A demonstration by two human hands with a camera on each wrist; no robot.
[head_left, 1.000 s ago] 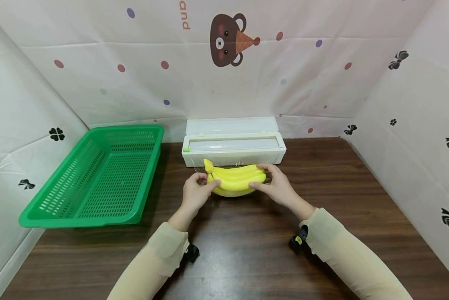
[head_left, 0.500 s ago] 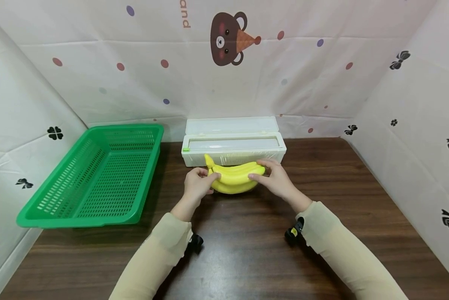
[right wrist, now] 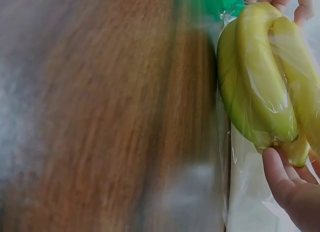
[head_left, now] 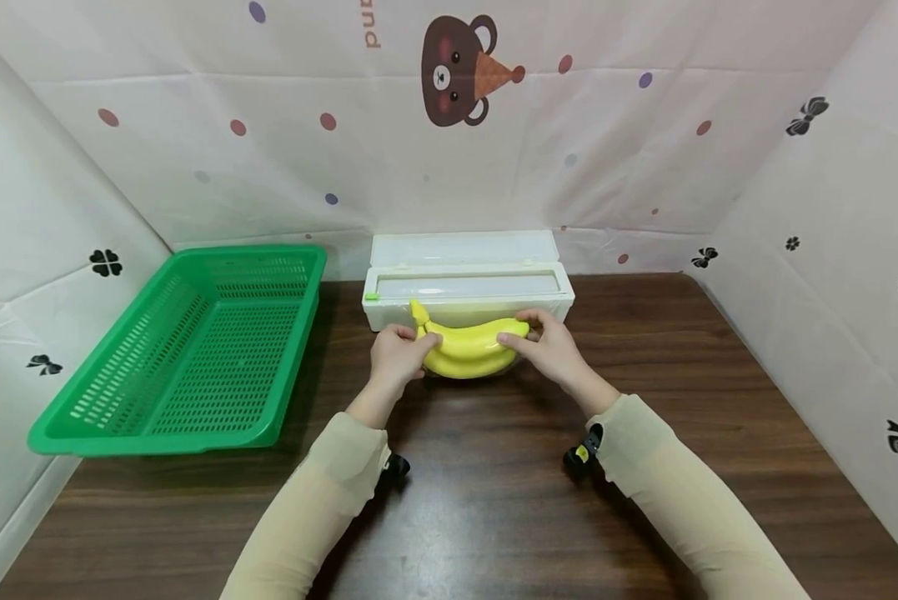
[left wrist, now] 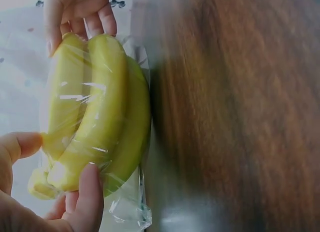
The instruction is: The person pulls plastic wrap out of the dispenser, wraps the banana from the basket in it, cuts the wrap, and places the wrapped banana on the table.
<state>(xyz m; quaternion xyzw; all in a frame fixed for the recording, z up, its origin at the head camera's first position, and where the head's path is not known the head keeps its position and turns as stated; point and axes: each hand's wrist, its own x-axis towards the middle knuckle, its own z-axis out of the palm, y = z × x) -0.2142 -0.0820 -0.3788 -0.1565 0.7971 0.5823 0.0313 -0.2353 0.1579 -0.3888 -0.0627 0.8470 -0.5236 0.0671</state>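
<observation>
A bunch of yellow bananas (head_left: 469,353) lies crosswise between both hands, its stem end on the left. Clear plastic film (right wrist: 250,179) covers the bananas, with shiny creases and loose edges below them in the wrist views. My left hand (head_left: 396,358) grips the stem end, thumb on the near side. At the tips, my right hand (head_left: 556,352) holds the bunch between thumb and fingers. Directly behind stands a white film dispenser box (head_left: 494,312) with its lid raised, and the bananas overlap its front in the head view.
A green perforated basket (head_left: 268,425) stands on the left of the brown wooden table (head_left: 479,500). Printed white sheeting (head_left: 283,167) rises behind the table and at both sides. Each wrist carries a small black camera.
Both hands have moved slightly forward with the bananas, toward the dispenser box. The bunch has rolled a little between them, and the stretch of film in front of the box has shortened.
</observation>
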